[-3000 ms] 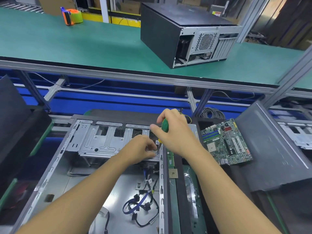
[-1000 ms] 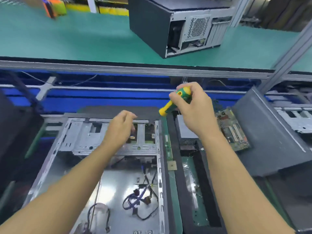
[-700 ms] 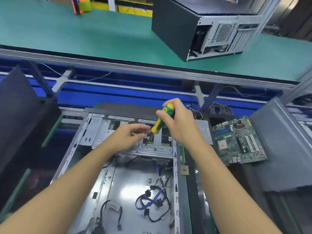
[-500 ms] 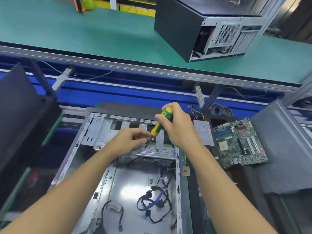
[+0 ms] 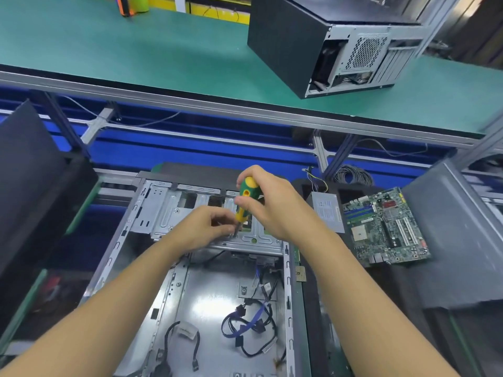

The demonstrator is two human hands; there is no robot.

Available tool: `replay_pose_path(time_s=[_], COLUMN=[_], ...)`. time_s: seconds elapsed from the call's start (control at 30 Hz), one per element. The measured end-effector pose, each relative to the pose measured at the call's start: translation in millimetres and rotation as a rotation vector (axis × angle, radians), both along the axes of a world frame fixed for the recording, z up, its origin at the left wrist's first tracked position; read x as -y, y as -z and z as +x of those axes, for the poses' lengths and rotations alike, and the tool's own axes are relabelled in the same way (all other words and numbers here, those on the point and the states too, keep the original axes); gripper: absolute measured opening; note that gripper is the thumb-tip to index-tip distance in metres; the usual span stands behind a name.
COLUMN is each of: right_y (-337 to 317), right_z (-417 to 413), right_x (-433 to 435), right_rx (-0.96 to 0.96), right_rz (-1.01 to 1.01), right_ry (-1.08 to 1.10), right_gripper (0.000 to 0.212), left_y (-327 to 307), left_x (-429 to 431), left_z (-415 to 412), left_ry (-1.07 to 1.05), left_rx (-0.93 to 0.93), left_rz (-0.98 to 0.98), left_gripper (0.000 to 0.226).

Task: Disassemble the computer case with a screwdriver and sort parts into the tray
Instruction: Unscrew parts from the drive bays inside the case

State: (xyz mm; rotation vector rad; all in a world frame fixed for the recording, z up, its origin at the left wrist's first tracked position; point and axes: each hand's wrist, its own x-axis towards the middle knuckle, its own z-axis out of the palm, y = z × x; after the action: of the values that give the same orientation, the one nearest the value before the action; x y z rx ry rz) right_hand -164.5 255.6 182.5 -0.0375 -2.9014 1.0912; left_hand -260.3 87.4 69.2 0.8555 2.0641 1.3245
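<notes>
An open computer case (image 5: 152,268) lies flat in front of me, its silver drive cage (image 5: 174,216) at the far end. My right hand (image 5: 272,208) grips a green and yellow screwdriver (image 5: 244,200), held nearly upright with its tip down on the cage's front edge. My left hand (image 5: 206,227) pinches the shaft near the tip with its fingertips. Loose blue and black cables (image 5: 250,325) lie on the case floor. A removed motherboard (image 5: 386,227) and a silver power supply (image 5: 326,210) rest to the right of the case.
A grey side panel (image 5: 457,235) leans at the right. A second, closed computer case (image 5: 332,42) stands on the green conveyor shelf (image 5: 136,50) above. A dark panel (image 5: 27,180) stands at the left. A tape dispenser (image 5: 130,4) sits at the shelf's far left.
My right hand lifted the screwdriver off the cage, then brought it back down to a spot on the cage's front edge. My left hand closed in on the shaft by the tip.
</notes>
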Motion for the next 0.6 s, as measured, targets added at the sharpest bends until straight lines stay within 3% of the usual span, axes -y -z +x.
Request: replay_pose_path(time_s=[0.13,0.23,0.5,0.6], right_y=[-5.9,-7.0,-14.6,-21.6], right_z=[-3.8,-5.7,-5.1,-8.2], right_x=[4.2,1.2,1.0,-1.2], right_rx=[0.000,-0.003,0.071,0.143], right_rz=[0.133,0.112,0.090,0.123], right_ry=[-0.013,0.046,-0.042,-0.138], right_gripper=[0.029,0.032,0.041,0.045], left_y=[-9.6,-23.8,-44.8,-43.0], left_x=[7.8,8.6,-5.8,-7.4], left_z=[-8.3,-15.1,-8.8,-5.4], left_ry=[-0.062,0.023,0.135,0.069], left_rx=[0.174,0.310,0.178,0.070], left_rz=[0.188,0.302,0.179,0.123], left_gripper=[0.043,0.044,0.030,0.029])
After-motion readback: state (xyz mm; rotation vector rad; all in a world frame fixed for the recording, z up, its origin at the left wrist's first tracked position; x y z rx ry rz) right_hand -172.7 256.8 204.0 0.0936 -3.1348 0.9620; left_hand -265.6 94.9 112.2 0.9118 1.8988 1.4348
